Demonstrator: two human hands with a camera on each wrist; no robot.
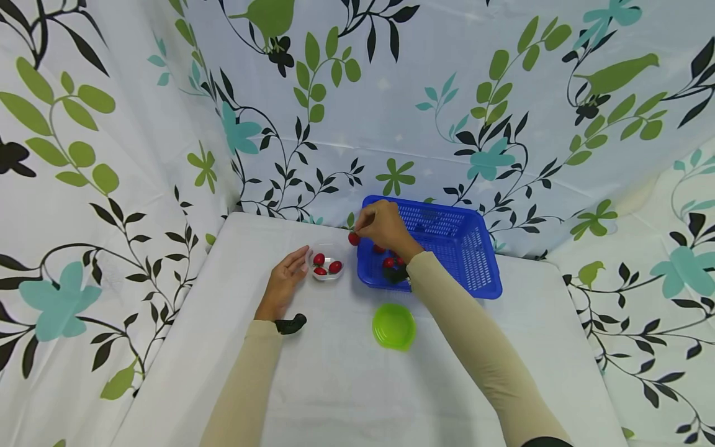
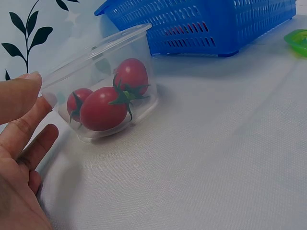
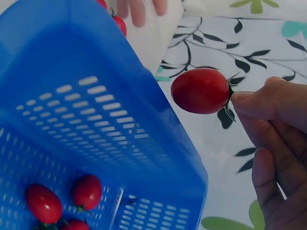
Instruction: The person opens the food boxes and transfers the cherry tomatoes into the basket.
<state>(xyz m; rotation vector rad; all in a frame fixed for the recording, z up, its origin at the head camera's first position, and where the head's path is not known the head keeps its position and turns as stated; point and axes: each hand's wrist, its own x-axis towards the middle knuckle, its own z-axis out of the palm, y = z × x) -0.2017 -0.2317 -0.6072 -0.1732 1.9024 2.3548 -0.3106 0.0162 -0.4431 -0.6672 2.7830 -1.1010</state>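
Note:
My right hand [image 1: 385,226] pinches a red cherry tomato [image 3: 200,91] by its green stem end, just outside the left wall of the blue basket [image 1: 485,261]. The tomato hangs free of the basket wall in the right wrist view. With thumb and forefinger, my left hand [image 1: 287,279] holds the rim of a clear plastic container [image 2: 139,36]; its other fingers are loosely bent. Three cherry tomatoes [image 2: 103,109] with green stems lie in the container. More tomatoes [image 3: 44,203] lie on the basket floor, partly hidden by my right wrist in the head view.
A small green bowl [image 1: 394,326] stands in front of the basket on the white-covered table [image 1: 335,385]. Patterned curtain [image 1: 357,124] hangs behind the table and on both sides. My right forearm reaches over the basket's front left corner.

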